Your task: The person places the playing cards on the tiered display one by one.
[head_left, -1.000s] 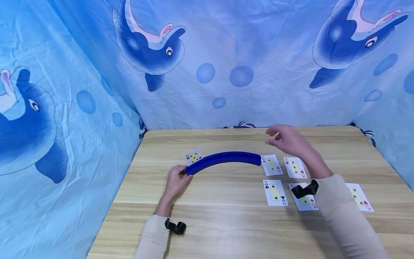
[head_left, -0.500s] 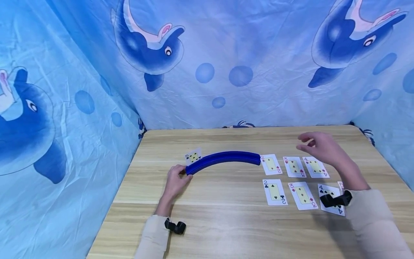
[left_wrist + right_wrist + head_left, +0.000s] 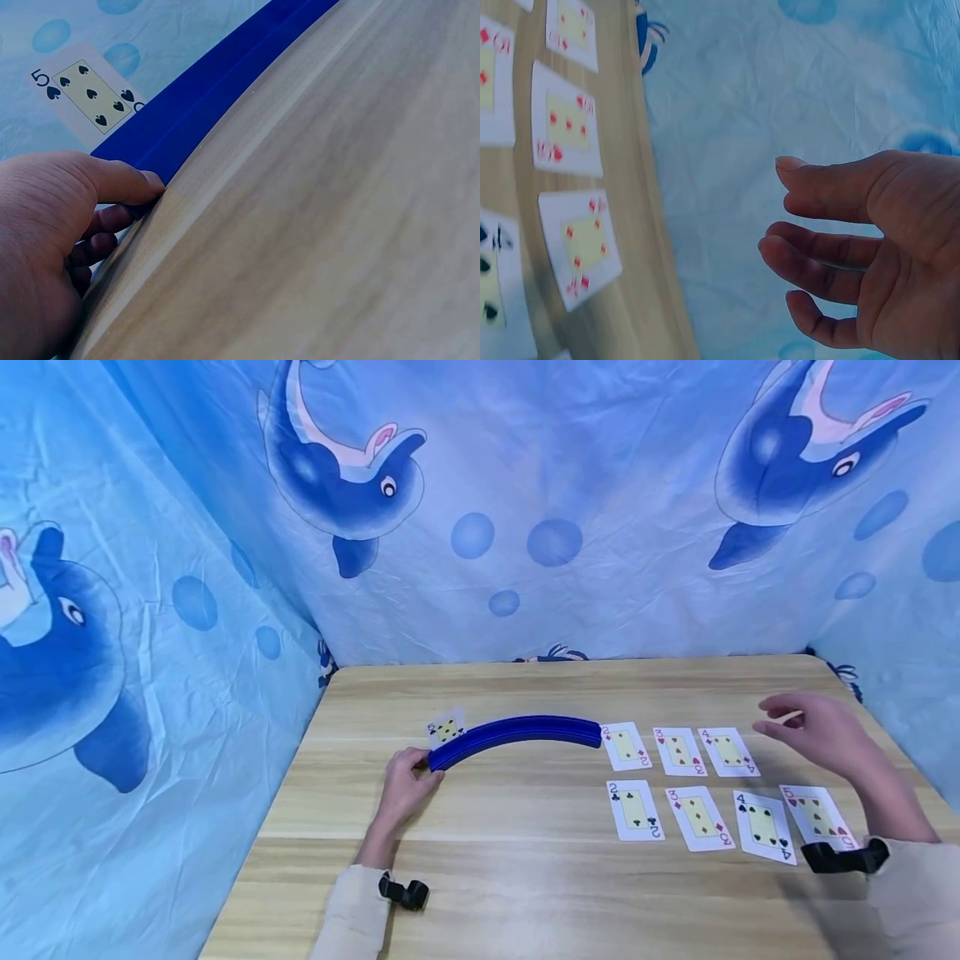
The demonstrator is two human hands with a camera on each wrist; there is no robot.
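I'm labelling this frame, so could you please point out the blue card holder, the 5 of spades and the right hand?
blue card holder [image 3: 517, 732], head view, middle of its curved top.
5 of spades [image 3: 88, 94], left wrist view, card face centre.
right hand [image 3: 821, 735], head view, back of the hand.

Five of spades [image 3: 447, 729] half hidden behind blue holder [image 3: 517, 735], left fingers [image 3: 112, 220] tucked under.

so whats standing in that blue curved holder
One card, a five of spades, stands at the left end of the blue curved holder. Its lower edge is hidden by the holder.

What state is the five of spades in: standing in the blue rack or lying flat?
Standing: the five of spades rises upright from the blue rack's left end.
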